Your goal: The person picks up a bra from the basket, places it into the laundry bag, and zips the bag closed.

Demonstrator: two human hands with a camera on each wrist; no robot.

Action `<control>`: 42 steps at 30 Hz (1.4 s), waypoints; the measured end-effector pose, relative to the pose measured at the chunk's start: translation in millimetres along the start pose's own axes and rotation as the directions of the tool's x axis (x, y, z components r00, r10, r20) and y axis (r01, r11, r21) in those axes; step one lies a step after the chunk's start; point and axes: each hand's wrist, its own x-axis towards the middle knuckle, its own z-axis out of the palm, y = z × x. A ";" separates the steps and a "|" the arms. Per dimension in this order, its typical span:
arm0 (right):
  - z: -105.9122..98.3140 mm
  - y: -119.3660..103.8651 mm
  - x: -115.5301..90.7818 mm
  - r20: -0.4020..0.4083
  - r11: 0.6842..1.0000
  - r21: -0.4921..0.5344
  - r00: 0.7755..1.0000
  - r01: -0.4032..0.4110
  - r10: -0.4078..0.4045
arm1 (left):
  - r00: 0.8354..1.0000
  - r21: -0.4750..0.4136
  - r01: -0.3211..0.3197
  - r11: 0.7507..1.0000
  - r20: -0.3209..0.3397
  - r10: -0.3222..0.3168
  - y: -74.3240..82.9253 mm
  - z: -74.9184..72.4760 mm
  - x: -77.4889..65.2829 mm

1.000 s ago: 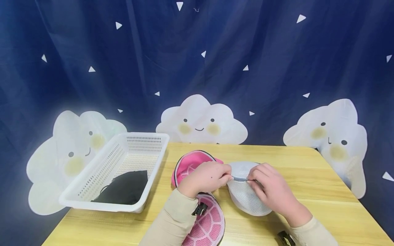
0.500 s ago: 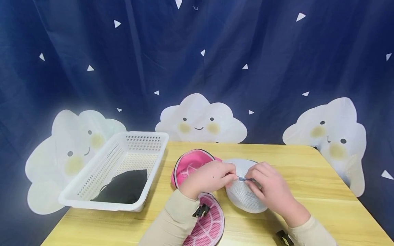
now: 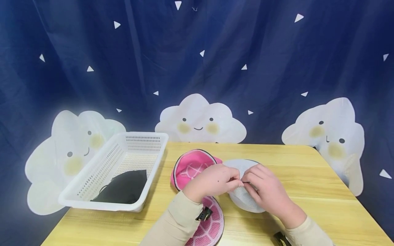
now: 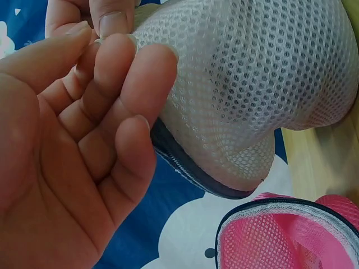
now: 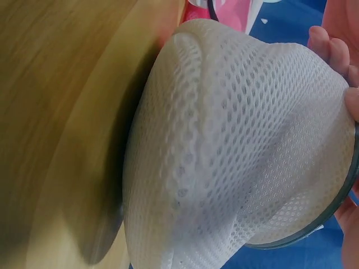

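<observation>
A white mesh laundry bag [image 3: 247, 201] with a dark zipper edge stands over the table between both hands, its rounded side downward. My left hand [image 3: 213, 182] pinches the zipper edge at the top of the bag. Right beside it, fingertips almost meeting, my right hand [image 3: 267, 188] pinches the same edge. The fingers hide the pinched spot in the head view. In the left wrist view, the zipper [image 4: 193, 176] curves down away from the left fingers [image 4: 106, 95]. The right wrist view is mostly filled by the bag's mesh wall [image 5: 235, 129].
A pink mesh bag [image 3: 197, 160] with a black-and-white rim gapes behind my left wrist. A pink mesh panel [image 3: 213, 222] lies under the left forearm. At left stands a white perforated basket [image 3: 101, 206] holding a folded black cloth item [image 3: 126, 188].
Both hands have drawn together along the zipper edge, the left moving right and the right slightly left. The stretch of zipper that showed between them is now covered.
</observation>
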 end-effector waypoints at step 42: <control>-4.0 6.2 0.3 -0.019 1.000 0.007 1.000 -0.023 0.024 | 0.996 0.205 0.074 0.976 -0.065 -0.062 -6.7 2.1 -1.1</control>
